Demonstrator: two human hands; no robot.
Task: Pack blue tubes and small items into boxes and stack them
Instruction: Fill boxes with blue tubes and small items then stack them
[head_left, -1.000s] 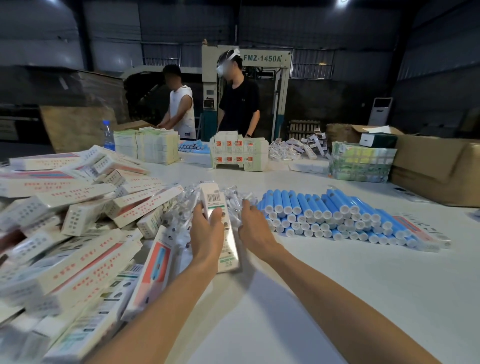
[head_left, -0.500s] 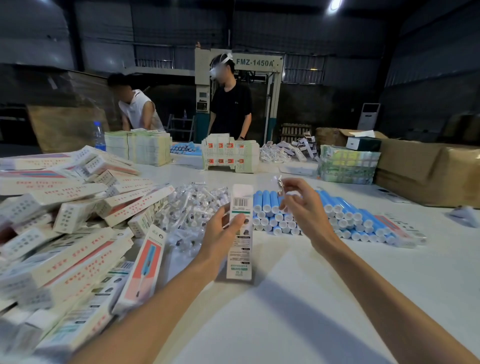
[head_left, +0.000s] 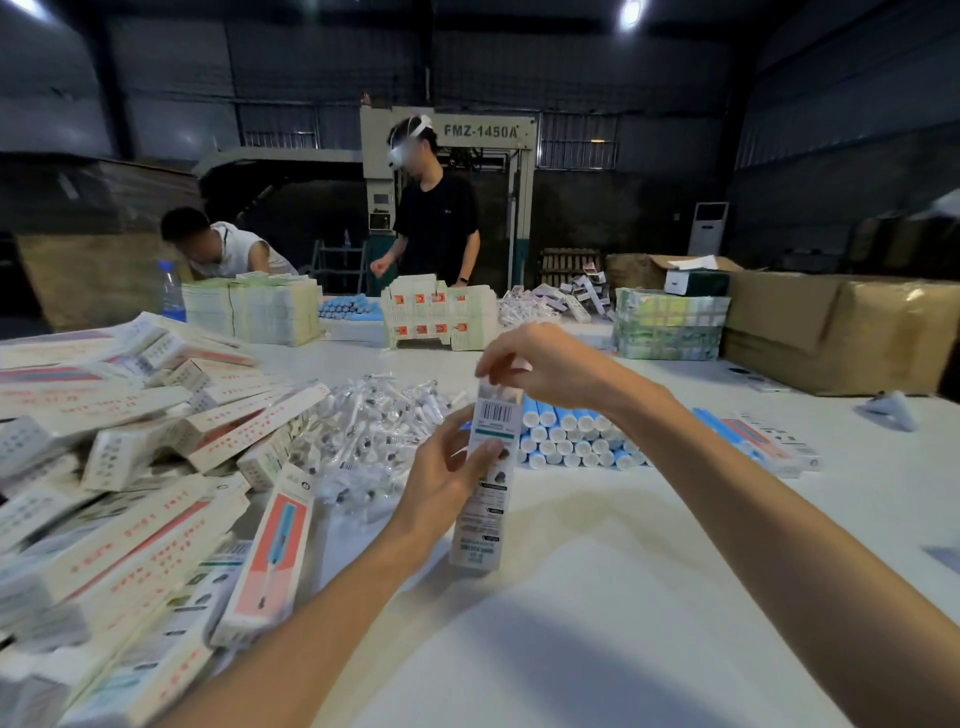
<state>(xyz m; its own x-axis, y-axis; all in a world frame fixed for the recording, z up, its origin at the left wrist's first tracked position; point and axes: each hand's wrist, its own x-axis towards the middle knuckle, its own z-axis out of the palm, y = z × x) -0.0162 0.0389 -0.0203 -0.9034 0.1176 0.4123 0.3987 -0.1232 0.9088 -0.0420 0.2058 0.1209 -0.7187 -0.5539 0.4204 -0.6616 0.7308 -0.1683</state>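
The right hand (head_left: 545, 364) has come from above the blue tubes (head_left: 571, 441) to the top of the box (head_left: 485, 499). Its fingertips bend down there, but I cannot tell what they pinch. The left hand (head_left: 441, 483) grips the box at its middle. A barcode shows near the top of the box; the small print is blurred. The far machine (head_left: 480, 131) reads "FMZ-1450A". The box stands almost upright on the near table (head_left: 623, 597), with its long axis vertical.

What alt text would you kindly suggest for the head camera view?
A left hand holds a slim white box upright while the right hand touches its top end; blue tubes, bagged small items and piled boxes lie on the table.
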